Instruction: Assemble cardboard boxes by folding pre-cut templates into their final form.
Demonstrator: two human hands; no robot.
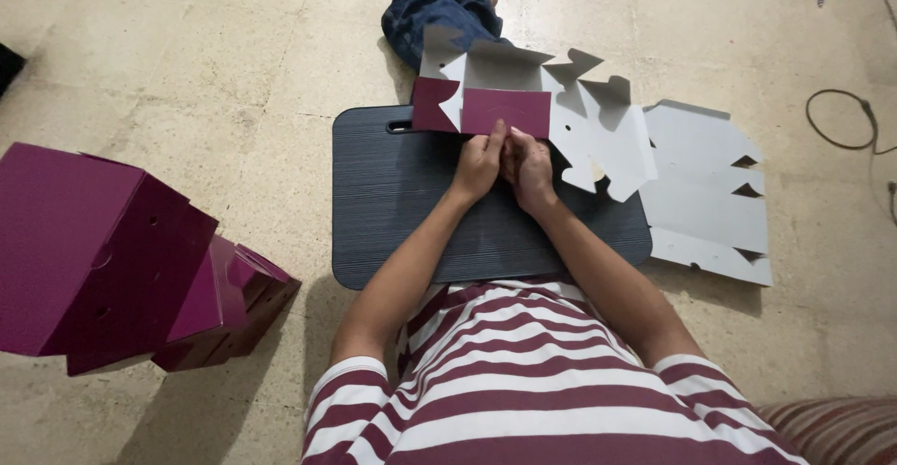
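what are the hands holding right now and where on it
Both the left hand and the right hand pinch the near, lower edge of the maroon folded flap of the flat cardboard box blank, fingertips close together.

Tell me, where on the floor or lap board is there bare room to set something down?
Bare floor lies between the maroon boxes and the dark lap board; the board's left half is bare too. It is crowded at the board's far edge, where both hands, left hand and right hand, pinch the cardboard blank.

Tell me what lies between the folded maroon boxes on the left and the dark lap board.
In the head view, only bare floor separates the folded maroon boxes from the dark lap board.
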